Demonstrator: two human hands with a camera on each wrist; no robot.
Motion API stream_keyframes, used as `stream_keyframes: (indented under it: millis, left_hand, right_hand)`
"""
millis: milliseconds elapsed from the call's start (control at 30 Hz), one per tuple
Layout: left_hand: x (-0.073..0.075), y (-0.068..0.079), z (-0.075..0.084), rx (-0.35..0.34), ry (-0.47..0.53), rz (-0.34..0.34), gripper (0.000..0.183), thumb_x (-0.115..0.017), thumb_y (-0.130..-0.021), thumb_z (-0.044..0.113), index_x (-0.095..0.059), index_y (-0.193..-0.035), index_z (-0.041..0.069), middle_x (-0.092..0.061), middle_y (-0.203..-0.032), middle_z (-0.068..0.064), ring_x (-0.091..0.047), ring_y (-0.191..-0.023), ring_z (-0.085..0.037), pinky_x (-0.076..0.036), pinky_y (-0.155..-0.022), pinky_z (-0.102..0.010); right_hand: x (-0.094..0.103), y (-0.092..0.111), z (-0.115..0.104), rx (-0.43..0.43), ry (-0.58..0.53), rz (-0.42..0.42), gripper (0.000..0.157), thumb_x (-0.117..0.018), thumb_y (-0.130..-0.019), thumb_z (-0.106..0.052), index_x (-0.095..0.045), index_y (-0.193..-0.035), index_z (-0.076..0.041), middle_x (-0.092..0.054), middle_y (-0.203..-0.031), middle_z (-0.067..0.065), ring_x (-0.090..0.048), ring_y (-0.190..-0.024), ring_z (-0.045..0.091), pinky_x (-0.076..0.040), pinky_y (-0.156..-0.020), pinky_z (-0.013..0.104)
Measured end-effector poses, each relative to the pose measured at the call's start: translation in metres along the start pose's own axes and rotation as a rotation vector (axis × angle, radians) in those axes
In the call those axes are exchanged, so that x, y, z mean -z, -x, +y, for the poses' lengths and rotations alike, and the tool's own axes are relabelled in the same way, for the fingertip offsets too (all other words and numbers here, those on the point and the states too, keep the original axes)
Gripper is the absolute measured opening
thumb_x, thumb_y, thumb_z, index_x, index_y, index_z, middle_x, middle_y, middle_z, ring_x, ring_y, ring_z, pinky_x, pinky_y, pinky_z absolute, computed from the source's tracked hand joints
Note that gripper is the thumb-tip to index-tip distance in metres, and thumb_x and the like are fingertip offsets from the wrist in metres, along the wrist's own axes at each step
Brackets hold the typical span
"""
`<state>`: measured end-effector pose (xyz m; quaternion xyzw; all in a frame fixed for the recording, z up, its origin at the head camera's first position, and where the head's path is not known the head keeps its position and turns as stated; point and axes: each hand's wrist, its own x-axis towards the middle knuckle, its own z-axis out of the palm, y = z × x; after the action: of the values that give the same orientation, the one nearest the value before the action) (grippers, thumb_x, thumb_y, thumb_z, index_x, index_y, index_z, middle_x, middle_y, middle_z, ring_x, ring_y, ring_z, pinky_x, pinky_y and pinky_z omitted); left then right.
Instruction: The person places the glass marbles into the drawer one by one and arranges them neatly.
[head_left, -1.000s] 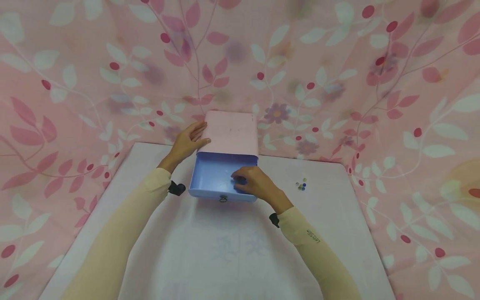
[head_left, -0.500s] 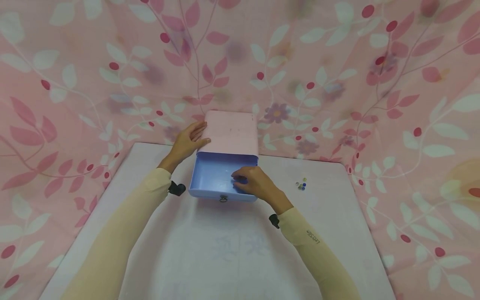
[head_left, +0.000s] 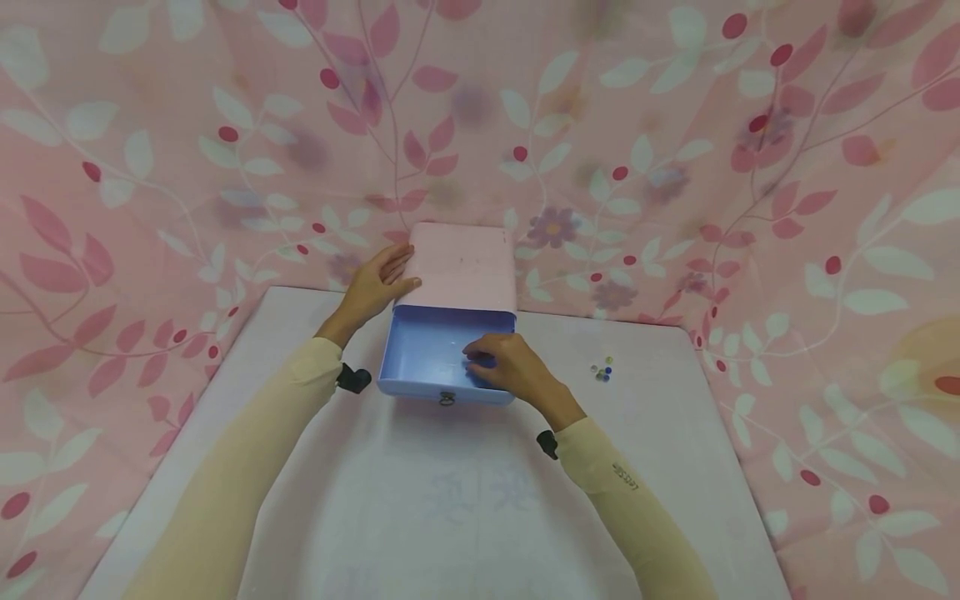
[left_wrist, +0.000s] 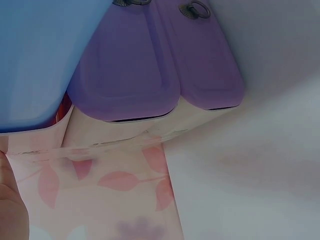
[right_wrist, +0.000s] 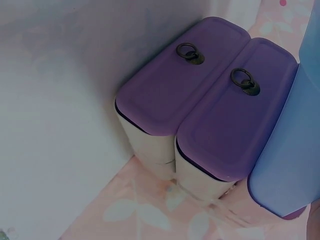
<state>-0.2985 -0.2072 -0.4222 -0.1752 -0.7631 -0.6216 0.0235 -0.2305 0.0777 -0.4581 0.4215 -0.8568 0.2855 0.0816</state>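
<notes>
A small drawer chest with a pale pink top [head_left: 461, 265] stands at the back of the table. Its blue upper drawer [head_left: 420, 342] is pulled out toward me, with a ring pull [head_left: 447, 398] on its front. My left hand [head_left: 372, 287] rests against the chest's left side, thumb and fingers extended at the top's edge. Inside the drawer's right part is my right hand [head_left: 510, 362], fingers loosely bent, with a gap between thumb and forefinger and nothing visible in it. Below, in the right wrist view, two purple drawers [right_wrist: 182, 82] with ring pulls are closed.
Several glass marbles [head_left: 602, 369], blue, clear and yellowish, lie on the white table [head_left: 615, 467] right of the chest. A pink floral cloth [head_left: 465, 125] hangs close behind and at both sides. Dark wrist cameras [head_left: 354, 377] stick out from both wrists.
</notes>
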Motion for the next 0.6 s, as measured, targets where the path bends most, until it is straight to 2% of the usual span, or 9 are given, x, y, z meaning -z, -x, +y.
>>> stream_keyframes:
  millis: [367, 500, 600]
  left_hand:
    - [-0.0002, -0.0001, 0.0018, 0.005, -0.022, -0.006, 0.073, -0.071, -0.088, 0.004, -0.031, -0.149, -0.005, -0.034, -0.153, -0.019, -0.031, -0.142, -0.030, -0.029, -0.115, -0.042]
    - [0.0000, -0.0005, 0.0019, 0.010, -0.028, -0.005, 0.073, -0.071, -0.088, 0.005, -0.032, -0.148, -0.005, -0.034, -0.153, -0.019, -0.031, -0.142, -0.030, -0.029, -0.115, -0.042]
    - [-0.0002, -0.0009, 0.0012, 0.014, -0.022, 0.000, 0.073, -0.072, -0.088, 0.006, -0.033, -0.148, -0.004, -0.035, -0.153, -0.018, -0.032, -0.142, -0.029, -0.029, -0.114, -0.041]
  right_hand:
    - [-0.0007, 0.0036, 0.0026, 0.024, -0.147, 0.141, 0.026, -0.079, -0.081, -0.004, -0.072, -0.106, -0.001, -0.073, -0.101, 0.005, -0.070, -0.090, 0.011, -0.056, -0.082, 0.021]
    - [-0.0044, 0.0041, 0.0060, 0.022, -0.256, 0.213, 0.026, -0.079, -0.080, -0.003, -0.072, -0.106, -0.001, -0.072, -0.102, 0.006, -0.071, -0.090, 0.013, -0.057, -0.081, 0.022]
    - [-0.0073, 0.0041, 0.0071, 0.009, -0.367, 0.274, 0.026, -0.078, -0.079, 0.002, -0.071, -0.104, 0.001, -0.072, -0.101, 0.010, -0.071, -0.091, 0.019, -0.058, -0.081, 0.027]
